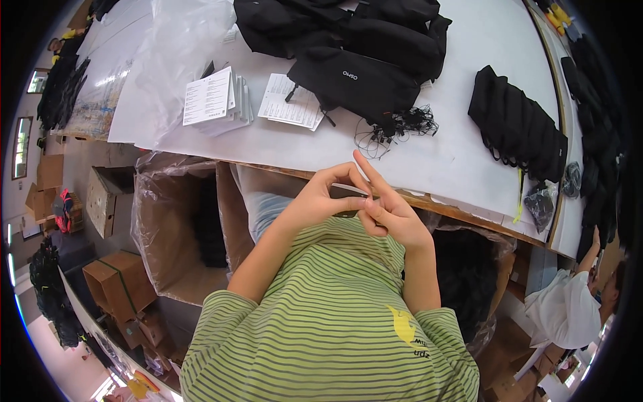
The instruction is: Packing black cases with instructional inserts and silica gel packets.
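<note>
Fingers point(376, 179) together near table edge point(281, 170)

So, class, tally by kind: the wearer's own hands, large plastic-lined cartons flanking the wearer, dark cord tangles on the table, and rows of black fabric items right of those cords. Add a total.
Own hands: 2 (left hand, right hand)
Cartons: 2 (left carton, right carton)
Cord tangle: 1
Black row: 1
Total: 6

Bright, even light covers the broad flat white table point(462, 161); shadow lies beneath, fisheye bending around it.
</note>
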Demonstrator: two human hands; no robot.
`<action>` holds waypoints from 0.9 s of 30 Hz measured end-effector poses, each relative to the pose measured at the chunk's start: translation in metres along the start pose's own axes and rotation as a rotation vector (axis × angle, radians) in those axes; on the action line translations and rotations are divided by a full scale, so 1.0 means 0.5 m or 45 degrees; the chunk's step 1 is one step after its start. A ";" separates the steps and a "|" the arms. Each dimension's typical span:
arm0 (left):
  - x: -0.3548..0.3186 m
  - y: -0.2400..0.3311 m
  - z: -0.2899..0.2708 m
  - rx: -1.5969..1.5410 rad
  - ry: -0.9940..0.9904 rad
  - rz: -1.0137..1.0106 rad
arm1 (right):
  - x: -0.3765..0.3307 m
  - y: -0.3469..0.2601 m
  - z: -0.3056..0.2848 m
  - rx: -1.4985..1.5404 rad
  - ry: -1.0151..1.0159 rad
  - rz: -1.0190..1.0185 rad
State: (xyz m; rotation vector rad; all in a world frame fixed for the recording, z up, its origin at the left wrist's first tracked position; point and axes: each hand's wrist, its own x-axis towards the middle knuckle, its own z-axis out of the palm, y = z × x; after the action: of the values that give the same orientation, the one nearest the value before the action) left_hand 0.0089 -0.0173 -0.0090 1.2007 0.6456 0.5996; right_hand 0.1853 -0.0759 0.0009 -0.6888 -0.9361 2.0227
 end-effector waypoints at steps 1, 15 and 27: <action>0.000 -0.002 0.001 0.002 0.024 0.024 | 0.000 -0.001 0.003 -0.022 0.052 -0.012; -0.010 0.015 0.013 0.032 0.147 0.036 | 0.003 -0.008 0.011 0.048 0.229 -0.056; -0.008 0.001 0.022 0.195 0.322 0.224 | 0.006 0.011 0.007 -0.100 0.427 -0.095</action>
State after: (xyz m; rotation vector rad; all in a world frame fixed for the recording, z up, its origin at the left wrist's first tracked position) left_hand 0.0143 -0.0270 -0.0055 1.3458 0.8155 0.8715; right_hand 0.1787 -0.0773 -0.0019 -0.9858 -0.8306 1.7426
